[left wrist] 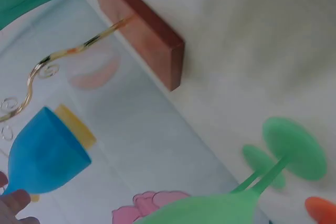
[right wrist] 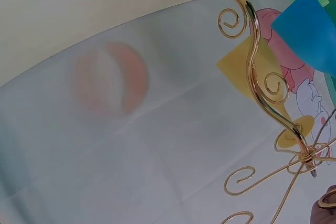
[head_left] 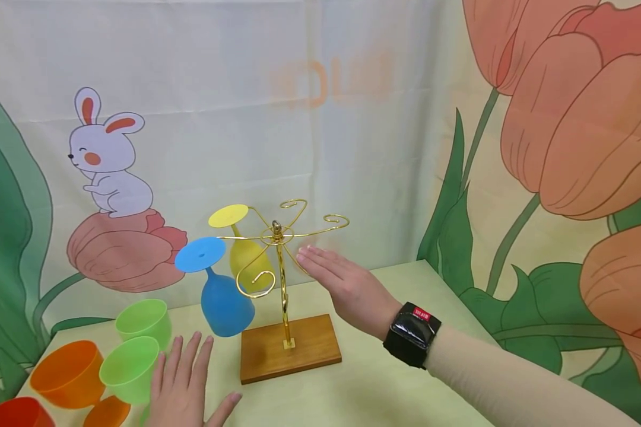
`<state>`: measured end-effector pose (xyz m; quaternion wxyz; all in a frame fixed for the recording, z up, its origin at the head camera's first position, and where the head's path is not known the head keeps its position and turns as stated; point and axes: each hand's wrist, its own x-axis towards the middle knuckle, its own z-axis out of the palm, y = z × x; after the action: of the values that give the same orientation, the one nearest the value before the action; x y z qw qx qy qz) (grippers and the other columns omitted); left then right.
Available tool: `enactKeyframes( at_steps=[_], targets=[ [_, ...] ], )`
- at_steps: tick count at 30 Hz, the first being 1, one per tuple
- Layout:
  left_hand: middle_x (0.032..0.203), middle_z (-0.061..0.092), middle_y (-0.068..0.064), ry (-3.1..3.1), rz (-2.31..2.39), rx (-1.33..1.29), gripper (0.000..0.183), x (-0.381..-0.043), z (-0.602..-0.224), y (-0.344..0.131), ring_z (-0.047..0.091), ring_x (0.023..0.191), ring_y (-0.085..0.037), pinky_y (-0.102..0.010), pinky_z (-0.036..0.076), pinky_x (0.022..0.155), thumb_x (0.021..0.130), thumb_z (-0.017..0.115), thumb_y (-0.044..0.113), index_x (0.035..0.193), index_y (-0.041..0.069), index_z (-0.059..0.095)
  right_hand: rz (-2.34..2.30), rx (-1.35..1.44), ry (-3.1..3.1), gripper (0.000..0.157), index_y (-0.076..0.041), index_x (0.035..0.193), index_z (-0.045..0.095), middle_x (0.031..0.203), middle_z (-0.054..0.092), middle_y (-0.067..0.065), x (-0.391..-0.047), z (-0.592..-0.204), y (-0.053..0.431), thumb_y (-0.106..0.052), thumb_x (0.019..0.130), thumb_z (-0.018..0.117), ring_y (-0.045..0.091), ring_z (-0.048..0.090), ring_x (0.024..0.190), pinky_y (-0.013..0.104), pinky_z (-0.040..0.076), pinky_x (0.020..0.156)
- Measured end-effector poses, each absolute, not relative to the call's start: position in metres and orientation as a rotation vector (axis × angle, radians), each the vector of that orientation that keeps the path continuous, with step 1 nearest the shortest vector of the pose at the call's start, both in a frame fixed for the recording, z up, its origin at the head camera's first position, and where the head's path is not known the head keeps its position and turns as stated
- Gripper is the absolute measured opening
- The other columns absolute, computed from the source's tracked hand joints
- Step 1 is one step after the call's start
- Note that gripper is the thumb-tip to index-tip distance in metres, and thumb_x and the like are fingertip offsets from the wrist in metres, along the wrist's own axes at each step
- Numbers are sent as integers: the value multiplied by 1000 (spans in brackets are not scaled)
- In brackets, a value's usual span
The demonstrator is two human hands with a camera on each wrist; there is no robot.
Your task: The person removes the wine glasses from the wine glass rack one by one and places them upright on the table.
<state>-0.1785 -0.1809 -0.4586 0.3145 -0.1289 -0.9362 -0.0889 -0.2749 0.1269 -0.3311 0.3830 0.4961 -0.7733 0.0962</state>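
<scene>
A gold rack [head_left: 284, 284] with curled arms stands on a wooden base [head_left: 291, 350]. From its left side hang a blue goblet [head_left: 227, 305] and a yellow goblet [head_left: 251, 264], both upside down. My right hand [head_left: 347, 290] is at the rack's right side, fingers extended against or close to one arm; its thumb is hidden. In the right wrist view, a curled arm end overlaps the fingers [right wrist: 321, 212]. My left hand [head_left: 184, 379] has its fingers spread, beside the near green goblet [head_left: 130, 370] and below the blue one. Nothing is in its grasp.
Another green goblet [head_left: 144, 320] stands behind the near one. Left of them are an orange goblet [head_left: 66, 379] and a red goblet [head_left: 16, 415], with an orange disc [head_left: 108, 412] in front. A printed cloth [head_left: 235, 148] hangs behind the table [head_left: 395, 379].
</scene>
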Motion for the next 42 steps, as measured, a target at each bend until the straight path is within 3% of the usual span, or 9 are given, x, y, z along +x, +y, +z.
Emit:
enactKeyframes(
  at_steps=[4,10,16,22,26,33,42],
  targets=[
    [149,24,-23,-2409,-360,-365,104,-184,-424,-185,13,139,-45,-57,0,114,81,62,65,152,4,16,239,1258,-1969,70,0,144,41,144,47,12,-277,-332,129,22,79,52,20,39,136,32,31,111],
    [158,9,-21,-2312,-393,-462,101,-200,-364,-188,5,143,-45,-59,-2,114,88,54,63,154,3,6,249,1257,-1976,69,-1,144,42,143,48,12,-278,-332,130,22,80,53,19,39,136,33,31,111],
    [159,10,-21,-2325,-274,-525,102,-218,-326,-184,7,144,-44,-58,-1,115,84,70,40,154,2,7,230,1259,-1996,66,-1,142,44,144,48,11,-278,-331,129,21,81,55,20,40,136,32,31,111],
    [156,19,-23,-2330,-219,-550,88,-236,-319,-176,11,142,-47,-59,2,115,87,69,20,154,4,14,244,1261,-1999,64,-1,141,46,143,49,11,-278,-332,128,20,82,55,20,41,135,32,31,111],
    [152,30,-23,-2307,-242,-572,76,-245,-320,-172,16,142,-43,-57,9,115,89,65,10,152,4,24,249,1256,-1990,63,-1,140,47,141,51,12,-277,-332,127,19,82,56,20,43,134,32,31,111],
    [139,49,-25,-2343,-262,-591,50,-246,-318,-170,40,131,-43,-50,25,113,94,51,-3,143,-4,42,249,1264,-1979,63,0,140,48,141,51,12,-276,-331,127,20,81,56,20,43,134,31,31,111],
    [137,53,-20,-2335,-274,-583,50,-243,-319,-171,45,130,-38,-52,34,108,91,49,-9,141,0,48,256,1268,-1959,61,0,139,48,140,52,12,-275,-330,128,20,81,55,20,43,134,31,32,111]
  ],
)
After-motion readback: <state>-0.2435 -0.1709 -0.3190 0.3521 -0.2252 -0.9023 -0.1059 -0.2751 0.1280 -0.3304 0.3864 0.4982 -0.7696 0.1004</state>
